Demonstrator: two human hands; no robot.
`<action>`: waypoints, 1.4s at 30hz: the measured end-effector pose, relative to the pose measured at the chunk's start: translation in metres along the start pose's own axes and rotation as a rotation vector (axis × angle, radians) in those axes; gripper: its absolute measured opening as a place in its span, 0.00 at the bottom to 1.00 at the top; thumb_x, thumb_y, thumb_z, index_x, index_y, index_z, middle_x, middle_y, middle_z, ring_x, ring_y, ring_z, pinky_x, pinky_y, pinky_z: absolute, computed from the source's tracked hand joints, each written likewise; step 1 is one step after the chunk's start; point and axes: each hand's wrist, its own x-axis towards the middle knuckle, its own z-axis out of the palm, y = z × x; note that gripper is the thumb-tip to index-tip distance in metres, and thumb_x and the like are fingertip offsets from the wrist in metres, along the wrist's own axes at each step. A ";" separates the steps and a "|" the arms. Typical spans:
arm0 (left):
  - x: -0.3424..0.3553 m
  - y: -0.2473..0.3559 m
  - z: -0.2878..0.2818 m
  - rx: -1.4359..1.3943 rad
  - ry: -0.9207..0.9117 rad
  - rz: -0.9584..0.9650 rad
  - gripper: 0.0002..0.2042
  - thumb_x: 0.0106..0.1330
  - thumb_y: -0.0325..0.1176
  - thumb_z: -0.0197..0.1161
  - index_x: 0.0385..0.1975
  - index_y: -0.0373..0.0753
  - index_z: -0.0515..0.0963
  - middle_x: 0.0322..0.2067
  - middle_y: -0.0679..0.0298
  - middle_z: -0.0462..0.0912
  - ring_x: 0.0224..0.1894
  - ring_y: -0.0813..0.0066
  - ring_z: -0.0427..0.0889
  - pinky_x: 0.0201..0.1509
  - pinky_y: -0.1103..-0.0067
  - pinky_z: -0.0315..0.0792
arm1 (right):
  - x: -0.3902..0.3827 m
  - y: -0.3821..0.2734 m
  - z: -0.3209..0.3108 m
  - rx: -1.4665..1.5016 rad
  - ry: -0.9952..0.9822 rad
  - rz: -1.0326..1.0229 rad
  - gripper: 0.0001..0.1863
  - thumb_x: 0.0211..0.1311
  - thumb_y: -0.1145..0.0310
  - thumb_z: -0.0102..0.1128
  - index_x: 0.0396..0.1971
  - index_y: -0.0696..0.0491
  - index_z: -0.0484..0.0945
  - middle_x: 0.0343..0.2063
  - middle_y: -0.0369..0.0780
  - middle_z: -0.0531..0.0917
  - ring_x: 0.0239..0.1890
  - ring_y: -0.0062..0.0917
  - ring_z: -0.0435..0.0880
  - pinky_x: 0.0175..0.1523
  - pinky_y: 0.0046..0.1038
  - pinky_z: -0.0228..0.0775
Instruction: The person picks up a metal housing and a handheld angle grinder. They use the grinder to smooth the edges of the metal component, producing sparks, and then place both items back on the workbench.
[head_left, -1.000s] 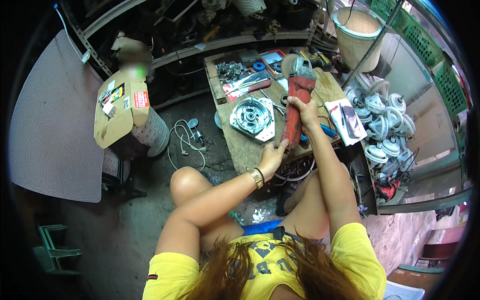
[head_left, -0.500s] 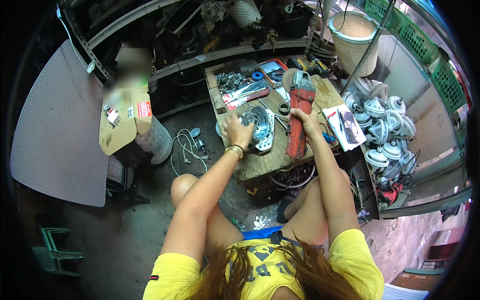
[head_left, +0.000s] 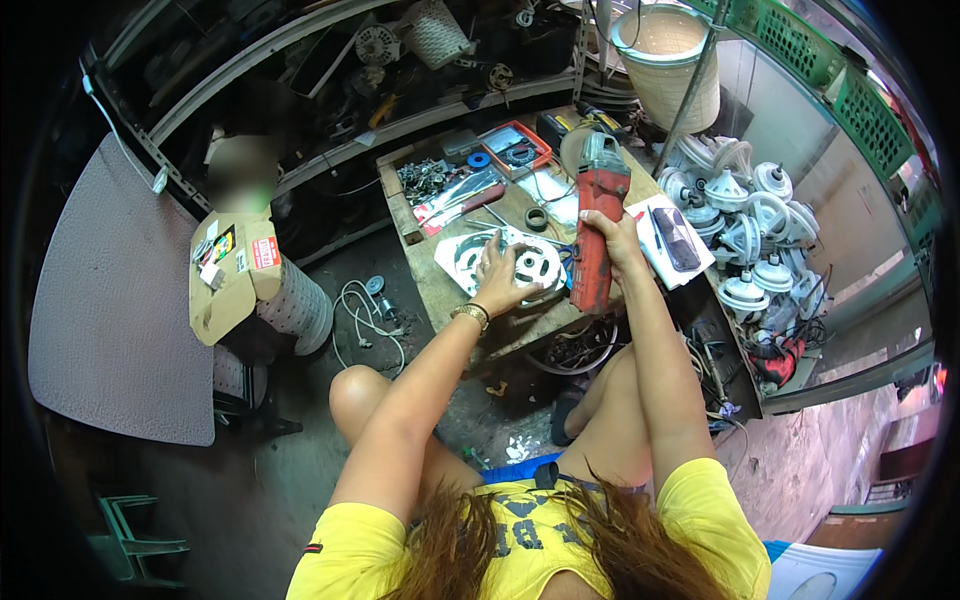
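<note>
Two hands work: left hand presses flat, fingers spread, steadying the round metal plate, while right hand grips the red grinder, which likely must lower onto it.

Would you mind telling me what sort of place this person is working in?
Probably a small repair workshop for motors or appliances. A red power tool and a round metal motor part lie on a cluttered wooden workbench, with a heap of white motor units beside it.

Cluttered repair workshop: low wooden counter strewn with metal parts, red angle grinder, stacked white motor assemblies, shelves of spare components.
</note>
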 end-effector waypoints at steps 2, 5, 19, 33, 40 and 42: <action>0.006 0.013 -0.001 0.108 -0.106 0.012 0.46 0.41 0.62 0.70 0.59 0.43 0.64 0.65 0.45 0.54 0.70 0.44 0.47 0.65 0.44 0.46 | -0.004 -0.001 -0.011 0.026 0.011 0.013 0.17 0.48 0.68 0.70 0.36 0.59 0.76 0.25 0.38 0.80 0.21 0.22 0.80 0.27 0.24 0.74; 0.008 0.023 -0.005 0.311 -0.112 0.134 0.50 0.38 0.64 0.70 0.61 0.41 0.62 0.61 0.47 0.60 0.66 0.44 0.57 0.63 0.47 0.53 | 0.000 -0.003 -0.021 0.043 0.030 -0.001 0.17 0.47 0.68 0.71 0.36 0.59 0.76 0.25 0.38 0.80 0.22 0.22 0.80 0.27 0.24 0.74; 0.007 -0.016 -0.121 -0.837 0.159 -0.410 0.46 0.52 0.56 0.67 0.68 0.43 0.54 0.64 0.50 0.60 0.65 0.58 0.61 0.67 0.71 0.56 | -0.007 0.014 0.002 -0.057 -0.084 0.052 0.22 0.44 0.68 0.73 0.39 0.61 0.76 0.29 0.40 0.82 0.24 0.23 0.81 0.28 0.27 0.75; 0.008 -0.041 -0.110 -1.148 0.163 -0.443 0.32 0.63 0.58 0.55 0.62 0.44 0.63 0.54 0.66 0.72 0.54 0.74 0.73 0.56 0.74 0.68 | -0.013 0.049 0.060 -0.096 -0.293 0.160 0.25 0.43 0.66 0.74 0.43 0.59 0.75 0.33 0.39 0.81 0.29 0.22 0.80 0.36 0.26 0.75; 0.011 -0.041 -0.109 -1.184 0.158 -0.557 0.27 0.64 0.59 0.51 0.55 0.48 0.69 0.46 0.70 0.78 0.45 0.79 0.77 0.52 0.75 0.68 | -0.013 0.054 0.073 -0.068 -0.353 0.202 0.26 0.44 0.66 0.74 0.45 0.57 0.74 0.33 0.38 0.81 0.29 0.22 0.80 0.34 0.26 0.75; 0.013 -0.039 -0.105 -1.187 0.122 -0.579 0.26 0.64 0.60 0.51 0.54 0.48 0.70 0.44 0.71 0.79 0.44 0.79 0.77 0.50 0.74 0.67 | -0.013 0.054 0.074 -0.075 -0.356 0.210 0.25 0.45 0.66 0.72 0.44 0.57 0.74 0.32 0.38 0.80 0.29 0.22 0.80 0.34 0.26 0.76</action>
